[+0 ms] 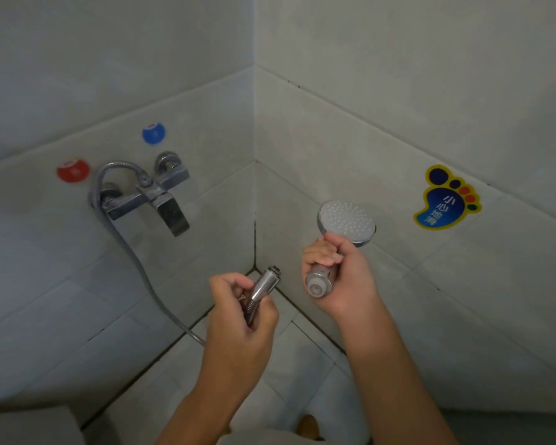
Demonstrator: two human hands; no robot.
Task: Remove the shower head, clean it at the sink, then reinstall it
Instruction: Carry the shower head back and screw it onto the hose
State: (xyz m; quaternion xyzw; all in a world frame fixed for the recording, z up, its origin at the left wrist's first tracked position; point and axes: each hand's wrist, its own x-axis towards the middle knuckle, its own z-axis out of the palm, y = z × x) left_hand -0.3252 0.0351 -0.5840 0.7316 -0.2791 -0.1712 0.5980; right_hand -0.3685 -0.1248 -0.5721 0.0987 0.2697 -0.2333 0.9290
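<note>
In the head view the right hand (341, 274) grips the shower head (346, 221) by its handle, apart from the hose nut (268, 282) pinched in the left hand (241, 319), so lower the hose gently and carry the head level.

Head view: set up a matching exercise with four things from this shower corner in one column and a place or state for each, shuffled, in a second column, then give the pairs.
Things
1. shower head
2. hose connector
3. blue round sticker
4. foot-shaped sticker

Places or states
A. on the left wall, above the faucet
B. in the right hand, off the hose, spray face up
C. on the right wall
D. in the left hand, open end pointing up

Pairs: 1-B, 2-D, 3-A, 4-C
</note>
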